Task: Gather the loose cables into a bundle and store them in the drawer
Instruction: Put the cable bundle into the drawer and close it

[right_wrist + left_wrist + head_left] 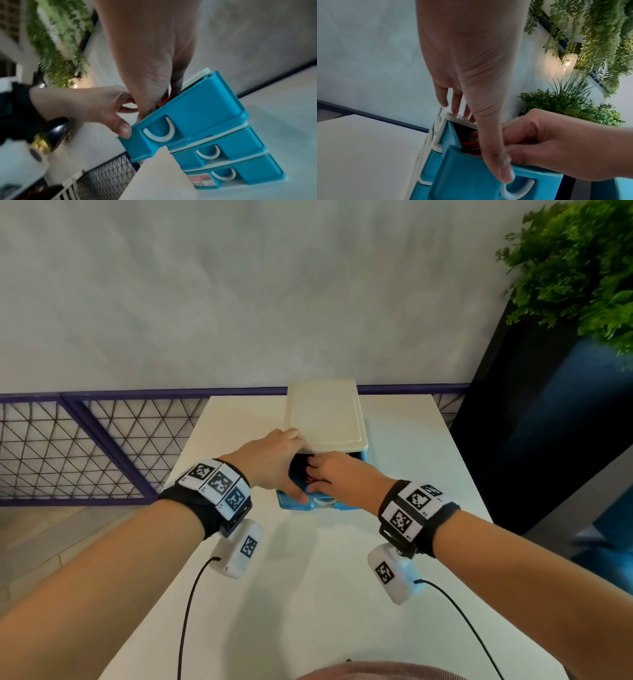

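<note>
So nearest the camera it's just bare white worktop (294, 594), lots of open surface between the person and the drawer unit, with only the two thin black wrist-camera leads (186, 611) hanging over it. Both forearms reach forward and meet at the little blue drawer unit (228, 152), which stands toward the far edge of the worktop, roughly centred.

The top drawer (185, 116) is pulled out and sticks past the two lower ones, which sit flush and closed. The left hand (274, 463) straddles it: thumb tip on the drawer's front edge just beside the white handle (518, 189), fingers straight and resting on the cream lid (325, 412) of the unit, so that grip is released, just bracing. The right hand (339, 477) is down inside the drawer opening, fingers curled into the cables (471, 147), red and dark strands bunched in the drawer under its fingertips; its grip looks closed on that bundle, though the fingertips themselves are hidden by the drawer wall.

There's free worktop to the left and right of the unit. Past the far edge there's a purple railing (102, 419) with wire mesh, then a pale wall. A dark planter (534, 419) with green foliage stands off to the right, clear of the worktop's right edge.
</note>
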The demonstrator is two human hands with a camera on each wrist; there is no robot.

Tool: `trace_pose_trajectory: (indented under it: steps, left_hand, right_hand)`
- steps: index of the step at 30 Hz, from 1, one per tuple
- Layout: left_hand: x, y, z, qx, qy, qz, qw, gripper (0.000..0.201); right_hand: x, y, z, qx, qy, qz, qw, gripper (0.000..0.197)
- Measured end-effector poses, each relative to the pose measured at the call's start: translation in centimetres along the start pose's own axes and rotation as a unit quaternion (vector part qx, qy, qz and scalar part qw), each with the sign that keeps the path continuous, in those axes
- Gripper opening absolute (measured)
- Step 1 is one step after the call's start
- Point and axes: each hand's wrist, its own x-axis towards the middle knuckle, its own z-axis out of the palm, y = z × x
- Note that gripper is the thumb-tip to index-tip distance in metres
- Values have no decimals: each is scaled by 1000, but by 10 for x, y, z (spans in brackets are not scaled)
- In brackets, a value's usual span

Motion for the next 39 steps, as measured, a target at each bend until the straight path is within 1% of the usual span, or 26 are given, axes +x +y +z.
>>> trace_pose_trajectory:
  steps: [2,3,4,5,6,7,8,10,12,13,15,17,18,20,23,25,27,29,31,33,34,36,37,38,39]
  left_hand:
    - [2,0,0,7,-4,-3,1000,93]
    - [2,0,-1,11,-5,-8,1000,94]
    - [3,0,-1,17,-6,-10,1000,96]
    - [3,0,-1,24,-6,-12,1000,97]
    - [4,0,-1,29,-7,-11,999,97]
    - [4,0,-2,33,-7,-10,999,97]
    - [4,1,-2,36,-7,-9,999,96]
    - [4,1,-3,37,-1,-11,999,94]
    - [4,1,-3,33,8,-14,999,91]
    - [4,1,-4,34,11,-15,999,90]
    - [5,1,-4,34,12,-17,999,88]
    - [5,0,-3,30,9,-20,999,90]
    - [6,-1,-2,29,10,-20,999,91]
    - [7,-1,-2,31,10,-18,999,91]
    - [8,-1,-2,32,15,-8,999,86]
    - [9,-3,-2,36,19,-3,999,84]
    - [10,-5,-1,36,23,-3,999,82]
    - [11,-5,0,35,24,-8,999,79]
    - [13,-5,0,43,28,-14,999,73]
    - [16,-2,-1,62,47,-20,997,59]
    - [18,0,0,79,68,-20,994,49]
    - [22,7,7,114,131,-19,985,25]
    - [24,9,12,129,160,-21,978,17]
    - [25,11,17,137,184,-21,973,15]
    - [26,12,21,140,194,-22,971,15]
  right_hand:
    - [-6,6,-1,90,96,2,991,24]
    - [-9,8,-2,97,126,26,987,25]
    - [-11,10,-3,64,149,53,985,27]
    - [-12,13,-4,7,161,73,984,35]
    - [-13,16,-5,-47,160,91,982,44]
    - [-14,19,-5,-72,156,111,979,52]
    - [-13,21,-5,-68,154,135,976,57]
    - [-10,22,-5,-31,159,165,973,57]
    - [-6,19,-8,-36,155,172,972,52]
    - [-4,18,-11,-44,143,172,974,51]
    - [0,19,-23,-42,92,173,980,52]
    - [3,20,-36,-11,31,182,983,53]
    - [4,21,-39,4,16,189,982,54]
    - [4,19,-37,0,27,199,980,60]
    - [6,13,-18,-80,103,210,969,64]
    - [9,9,-9,-99,134,220,961,63]
    - [10,7,-11,-87,144,223,960,60]
    - [11,9,-18,-59,127,219,966,56]
    - [11,14,-29,-26,87,215,972,49]
    - [9,17,-36,-13,54,210,976,44]
    - [8,18,-37,-14,50,204,978,41]
    - [6,16,-35,-25,52,197,979,38]
    - [5,15,-33,-31,58,196,978,37]
    - [5,15,-30,-37,68,194,978,37]
    - [4,13,-29,-42,72,194,978,36]
